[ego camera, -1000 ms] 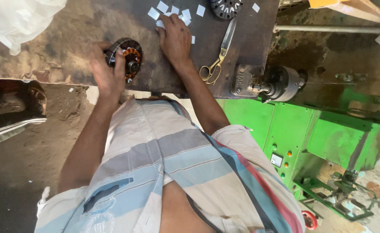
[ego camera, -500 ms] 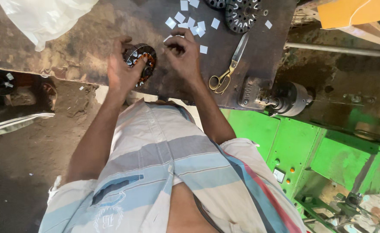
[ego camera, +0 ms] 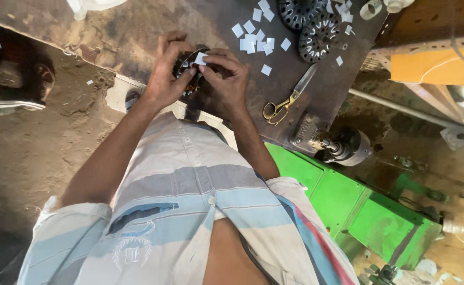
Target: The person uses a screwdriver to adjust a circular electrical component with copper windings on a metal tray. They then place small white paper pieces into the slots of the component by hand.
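My left hand (ego camera: 166, 74) grips a small round motor stator with copper windings (ego camera: 188, 71) at the near edge of the dark workbench (ego camera: 137, 31). My right hand (ego camera: 226, 79) pinches a small white paper slip (ego camera: 200, 58) and presses it against the stator's top. Both hands meet over the part, which is mostly hidden by my fingers.
Several white paper slips (ego camera: 253, 39) lie scattered on the bench, beside two black stator cores (ego camera: 311, 26). Yellow-handled scissors (ego camera: 287, 100) lie to the right. A small vise (ego camera: 327, 142) sits at the bench corner above a green machine frame (ego camera: 358, 206). Dirt floor is on the left.
My right hand picked a white slip from the pile and brought it to the stator. Both hands have closed in together on the part.
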### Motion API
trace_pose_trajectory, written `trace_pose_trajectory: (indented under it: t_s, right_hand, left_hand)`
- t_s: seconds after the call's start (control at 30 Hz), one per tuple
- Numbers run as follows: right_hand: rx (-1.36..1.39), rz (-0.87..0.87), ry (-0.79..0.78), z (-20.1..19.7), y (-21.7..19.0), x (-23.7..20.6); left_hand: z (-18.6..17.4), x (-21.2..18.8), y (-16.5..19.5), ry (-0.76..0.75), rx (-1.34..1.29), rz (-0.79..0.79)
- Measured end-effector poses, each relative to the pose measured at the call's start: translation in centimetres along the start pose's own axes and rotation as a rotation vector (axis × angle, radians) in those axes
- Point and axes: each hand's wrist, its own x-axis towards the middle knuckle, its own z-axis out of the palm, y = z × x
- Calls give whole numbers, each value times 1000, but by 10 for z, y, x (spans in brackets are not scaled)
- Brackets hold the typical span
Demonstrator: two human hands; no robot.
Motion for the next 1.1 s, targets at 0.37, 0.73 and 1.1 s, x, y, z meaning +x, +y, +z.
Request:
trace_pose_trajectory:
  t_s: [0.37, 0.73, 1.1]
  right_hand:
    - [8, -17, 213, 19, 16, -2]
    - [62, 76, 115, 4, 29, 17]
    - [11, 74, 109, 4, 28, 15]
  left_hand:
    - [-4, 5, 10, -64, -49, -85]
    - [4, -8, -8, 26, -173, -142]
    - [10, -13, -20, 32, -142, -120]
